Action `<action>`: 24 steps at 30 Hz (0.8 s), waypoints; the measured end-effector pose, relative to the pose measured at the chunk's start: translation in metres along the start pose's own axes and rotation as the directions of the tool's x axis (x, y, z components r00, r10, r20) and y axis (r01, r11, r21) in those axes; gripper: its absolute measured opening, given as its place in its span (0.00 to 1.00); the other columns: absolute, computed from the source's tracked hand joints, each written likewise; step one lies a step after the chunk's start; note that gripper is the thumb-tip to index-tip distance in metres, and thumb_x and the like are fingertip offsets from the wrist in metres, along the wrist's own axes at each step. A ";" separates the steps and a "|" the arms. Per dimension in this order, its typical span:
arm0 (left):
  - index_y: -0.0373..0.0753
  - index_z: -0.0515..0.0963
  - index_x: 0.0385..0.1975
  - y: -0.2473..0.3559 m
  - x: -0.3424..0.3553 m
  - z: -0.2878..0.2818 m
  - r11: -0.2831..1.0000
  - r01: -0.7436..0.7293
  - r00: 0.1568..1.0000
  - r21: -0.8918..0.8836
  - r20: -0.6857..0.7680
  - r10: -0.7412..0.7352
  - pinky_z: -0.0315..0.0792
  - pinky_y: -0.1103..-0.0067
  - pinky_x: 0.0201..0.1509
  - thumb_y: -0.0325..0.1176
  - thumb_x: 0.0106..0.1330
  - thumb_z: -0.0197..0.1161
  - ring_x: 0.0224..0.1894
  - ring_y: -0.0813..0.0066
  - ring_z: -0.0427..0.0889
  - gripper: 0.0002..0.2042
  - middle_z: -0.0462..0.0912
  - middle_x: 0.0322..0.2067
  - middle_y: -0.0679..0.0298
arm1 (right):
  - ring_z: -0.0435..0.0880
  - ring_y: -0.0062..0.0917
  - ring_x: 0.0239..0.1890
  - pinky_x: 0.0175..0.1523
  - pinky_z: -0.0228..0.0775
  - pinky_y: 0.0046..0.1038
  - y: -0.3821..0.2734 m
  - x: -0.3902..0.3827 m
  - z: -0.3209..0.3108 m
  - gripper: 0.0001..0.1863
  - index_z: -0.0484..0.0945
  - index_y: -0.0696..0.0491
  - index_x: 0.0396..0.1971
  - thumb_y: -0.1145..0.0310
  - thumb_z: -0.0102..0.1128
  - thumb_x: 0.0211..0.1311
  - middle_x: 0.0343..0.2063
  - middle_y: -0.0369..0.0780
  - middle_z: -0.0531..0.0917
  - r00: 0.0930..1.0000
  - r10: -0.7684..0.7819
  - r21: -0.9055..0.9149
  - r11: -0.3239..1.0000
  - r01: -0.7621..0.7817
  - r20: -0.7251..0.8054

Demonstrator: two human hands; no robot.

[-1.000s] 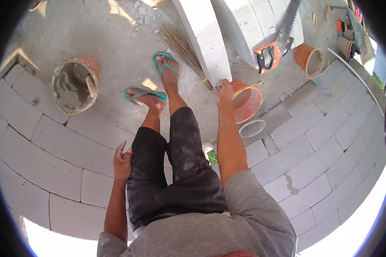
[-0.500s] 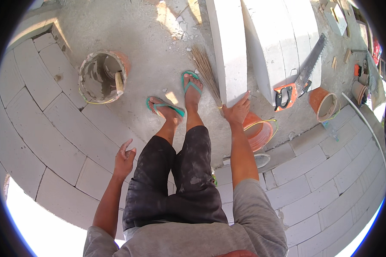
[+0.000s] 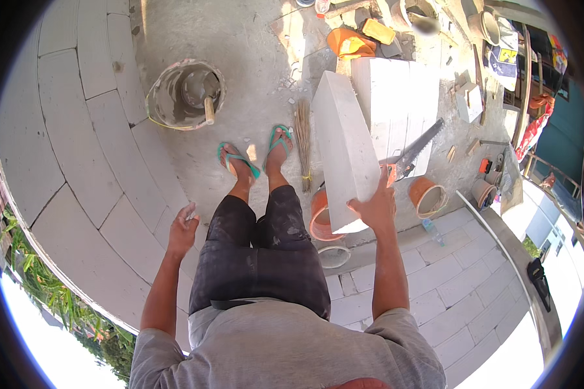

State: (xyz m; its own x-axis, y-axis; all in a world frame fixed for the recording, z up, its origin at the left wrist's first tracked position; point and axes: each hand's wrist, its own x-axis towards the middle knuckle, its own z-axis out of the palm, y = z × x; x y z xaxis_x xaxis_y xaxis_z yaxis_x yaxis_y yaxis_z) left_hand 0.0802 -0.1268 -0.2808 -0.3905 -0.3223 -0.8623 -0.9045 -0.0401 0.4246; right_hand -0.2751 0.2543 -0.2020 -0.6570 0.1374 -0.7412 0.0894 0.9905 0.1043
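My right hand grips the near end of a long white block, thumb on one face and fingers over its right edge. The block leans at a slant and covers part of an orange bucket. Beside my fingertips lies a hand saw with an orange handle, partly hidden by my hand. More white blocks stand side by side beyond it. My left hand hangs near the white block wall, holding nothing, with fingers loosely bent and dusty fingertips.
A mortar-smeared bucket with a wooden-handled tool stands at left. A stick broom lies by my sandalled feet. Another orange bucket and a round pan sit near the right wall.
The long block's near end has come toward me, now over the orange bucket, with my right hand gripping it. My view has shifted to the right. My left hand stays low by the wall.
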 end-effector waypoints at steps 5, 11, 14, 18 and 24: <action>0.33 0.68 0.70 -0.038 0.000 0.001 0.999 0.041 0.999 0.004 0.003 -0.041 0.75 0.76 0.53 0.39 0.75 0.60 0.54 0.72 0.83 0.27 0.78 0.64 0.53 | 0.77 0.52 0.59 0.65 0.70 0.47 -0.047 0.036 -0.092 0.52 0.66 0.50 0.73 0.54 0.78 0.44 0.54 0.55 0.74 0.963 -0.249 -0.155 0.960 0.232 -0.102; 0.31 0.69 0.68 -0.049 -0.012 0.015 0.988 0.065 0.998 -0.141 -0.011 -0.068 0.71 0.70 0.68 0.38 0.75 0.60 0.65 0.58 0.78 0.26 0.77 0.65 0.46 | 0.70 0.49 0.65 0.66 0.69 0.48 -0.112 0.055 -0.109 0.35 0.81 0.48 0.57 0.58 0.79 0.44 0.62 0.52 0.67 0.713 -0.555 -0.174 0.825 0.538 -0.428; 0.31 0.70 0.68 -0.055 -0.020 0.018 0.987 0.039 0.998 -0.158 -0.045 -0.046 0.71 0.70 0.67 0.38 0.75 0.60 0.64 0.57 0.79 0.25 0.78 0.64 0.47 | 0.68 0.49 0.67 0.68 0.67 0.49 -0.126 0.060 -0.095 0.27 0.86 0.48 0.48 0.59 0.79 0.43 0.64 0.51 0.65 0.517 -0.654 -0.416 0.754 0.508 -0.553; 0.31 0.70 0.68 -0.047 -0.030 0.009 0.984 0.093 0.994 -0.150 -0.038 -0.100 0.71 0.70 0.67 0.37 0.75 0.60 0.64 0.57 0.79 0.25 0.79 0.62 0.48 | 0.59 0.50 0.74 0.71 0.64 0.49 -0.133 0.073 -0.103 0.29 0.84 0.49 0.50 0.60 0.80 0.44 0.68 0.53 0.60 0.651 -0.557 -0.156 0.808 0.568 -0.516; 0.33 0.72 0.67 -0.078 -0.029 0.012 0.988 0.039 0.992 -0.150 -0.116 -0.057 0.72 0.69 0.66 0.38 0.75 0.60 0.63 0.58 0.80 0.25 0.80 0.61 0.48 | 0.53 0.52 0.77 0.76 0.60 0.47 -0.114 0.048 -0.097 0.61 0.53 0.57 0.76 0.57 0.82 0.45 0.76 0.56 0.47 0.768 -0.547 -0.393 0.821 0.414 -0.334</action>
State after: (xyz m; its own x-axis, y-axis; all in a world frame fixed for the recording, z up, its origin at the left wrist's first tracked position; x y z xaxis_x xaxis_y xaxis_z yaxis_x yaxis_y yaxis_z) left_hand 0.1597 -0.1025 -0.2918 -0.3157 -0.4267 -0.8475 -0.8832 -0.1942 0.4268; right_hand -0.3894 0.1473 -0.1847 -0.8033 -0.4368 -0.4048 -0.4927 0.8693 0.0398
